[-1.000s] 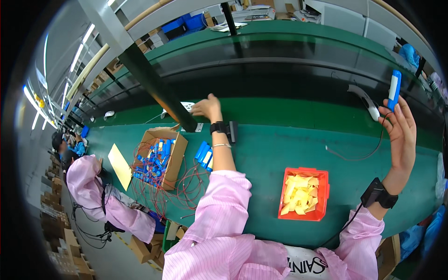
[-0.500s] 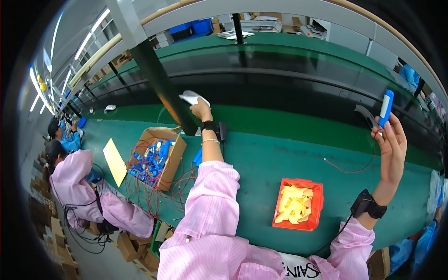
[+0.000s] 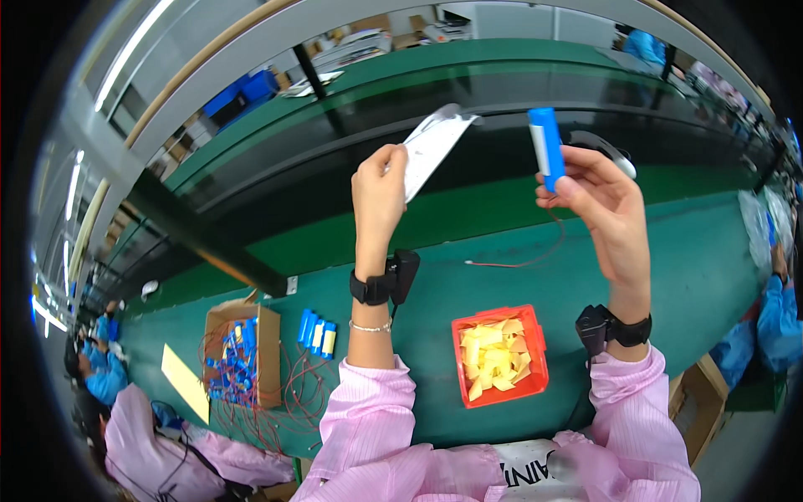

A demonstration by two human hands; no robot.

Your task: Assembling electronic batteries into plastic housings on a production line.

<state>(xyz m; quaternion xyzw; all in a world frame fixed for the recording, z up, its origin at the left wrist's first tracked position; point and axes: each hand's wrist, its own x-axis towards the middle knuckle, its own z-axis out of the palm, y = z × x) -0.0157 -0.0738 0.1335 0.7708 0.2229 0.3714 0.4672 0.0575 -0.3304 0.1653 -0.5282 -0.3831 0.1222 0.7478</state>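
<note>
My left hand [image 3: 381,197] is closed on the edge of a white elongated piece [image 3: 431,159], lifted over the dark belt and tilted; it is slightly blurred, so its kind is unclear. My right hand [image 3: 615,217] pinches a blue cylindrical battery pack [image 3: 548,155] with a white strip on its side, held upright. From its lower end a thin red wire [image 3: 556,238] trails towards the bench. Below my hands stands a red tray [image 3: 542,381] with yellow paper pieces [image 3: 493,351]. Left of my left forearm, several blue battery packs [image 3: 318,333] lie side by side.
A cardboard box [image 3: 269,356] of wired blue battery packs stands on the green bench [image 3: 418,335] at left, beside a yellow sheet [image 3: 186,383]. A dark curved part [image 3: 585,138] lies on the belt [image 3: 335,159] behind my right hand. A slanted post [image 3: 205,234] rises at left. Co-workers sit on both sides.
My left hand has lifted the white piece from the belt and brought it right, towards the battery pack. My right hand has moved inward with the pack. My view has turned right.
</note>
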